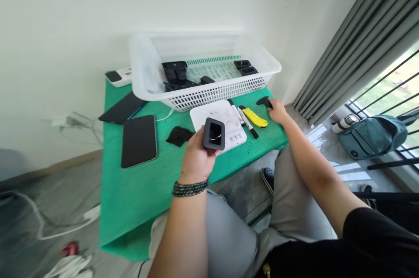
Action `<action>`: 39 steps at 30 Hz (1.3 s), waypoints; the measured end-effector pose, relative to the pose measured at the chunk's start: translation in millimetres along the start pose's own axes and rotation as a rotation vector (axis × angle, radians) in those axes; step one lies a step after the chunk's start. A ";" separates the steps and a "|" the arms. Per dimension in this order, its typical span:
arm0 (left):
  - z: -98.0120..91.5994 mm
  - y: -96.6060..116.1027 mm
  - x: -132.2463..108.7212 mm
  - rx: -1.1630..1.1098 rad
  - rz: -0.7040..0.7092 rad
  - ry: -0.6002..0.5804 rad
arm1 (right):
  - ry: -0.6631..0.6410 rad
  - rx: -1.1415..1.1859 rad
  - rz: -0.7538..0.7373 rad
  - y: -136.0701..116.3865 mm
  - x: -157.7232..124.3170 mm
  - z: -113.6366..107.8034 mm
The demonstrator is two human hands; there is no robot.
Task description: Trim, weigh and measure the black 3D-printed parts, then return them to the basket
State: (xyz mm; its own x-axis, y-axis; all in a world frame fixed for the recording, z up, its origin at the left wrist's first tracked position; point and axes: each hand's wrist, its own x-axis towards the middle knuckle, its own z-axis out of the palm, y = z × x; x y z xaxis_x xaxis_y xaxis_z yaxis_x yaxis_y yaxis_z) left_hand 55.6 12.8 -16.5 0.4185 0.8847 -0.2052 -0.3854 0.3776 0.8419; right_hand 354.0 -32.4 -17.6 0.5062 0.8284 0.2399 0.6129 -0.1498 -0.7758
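Note:
My left hand (196, 156) is closed around a dark grey rectangular part with a hollow opening (214, 134), held up over the green table (137, 199). A braided bracelet circles that wrist. My right hand (277, 110) reaches to the table's far right edge, its fingers pinching a small black piece (263, 101). Between the hands lie a white device with buttons (225, 123), a black-and-white marker (247, 122) and a yellow utility knife (254, 117).
A white plastic basket (262, 78) at the back holds several black parts. A phone (139, 140), a black cloth (178, 135), a dark tablet (123, 108) and a white power strip (119, 76) lie on the left. A teal backpack (373, 135) sits by the window; cables trail on the floor.

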 end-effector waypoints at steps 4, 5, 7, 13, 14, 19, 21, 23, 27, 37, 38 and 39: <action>8.8 -4.2 -7.2 0.102 0.064 0.000 | 0.118 0.069 0.084 -6.5 -12.4 12.2; 12.2 -4.7 -10.1 0.112 0.097 0.029 | 0.116 0.108 0.078 -12.6 -19.6 15.8; 19.1 -5.4 -17.1 0.170 0.238 0.130 | 0.057 0.207 0.045 -29.0 -39.8 25.6; 33.3 -12.5 -39.3 0.507 0.612 0.098 | -0.426 0.775 0.042 -78.0 -113.9 67.9; 33.3 -13.8 -41.1 0.515 0.619 0.057 | -0.406 0.860 0.087 -82.6 -120.5 72.9; 16.4 -6.4 -38.4 0.409 0.549 -0.022 | -0.277 1.122 0.314 -86.6 -120.2 79.1; 4.2 3.8 -34.2 0.331 0.466 0.093 | -0.274 1.167 0.351 -82.6 -115.0 77.4; -8.0 15.3 -29.9 0.318 0.436 0.238 | -0.270 1.198 0.370 -78.1 -111.5 76.0; -27.1 30.6 -22.3 0.471 0.552 0.412 | -0.298 1.225 0.361 -70.8 -106.1 72.6; -46.3 23.4 -9.5 0.662 0.487 0.379 | -0.229 1.251 0.380 -56.8 -82.7 51.9; -48.7 21.9 -7.6 0.641 0.476 0.368 | -0.230 1.241 0.374 -55.5 -81.3 50.6; -51.0 20.4 -5.8 0.616 0.461 0.358 | -0.235 1.231 0.371 -54.1 -80.2 49.5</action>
State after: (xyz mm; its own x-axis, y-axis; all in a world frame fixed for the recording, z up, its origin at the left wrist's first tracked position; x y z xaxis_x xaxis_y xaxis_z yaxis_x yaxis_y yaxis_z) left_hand 3.3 29.4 -23.6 0.0035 0.9859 0.1673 0.1071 -0.1667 0.9802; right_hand 250.2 -64.0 -23.7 0.3297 0.9374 -0.1120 -0.5565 0.0972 -0.8251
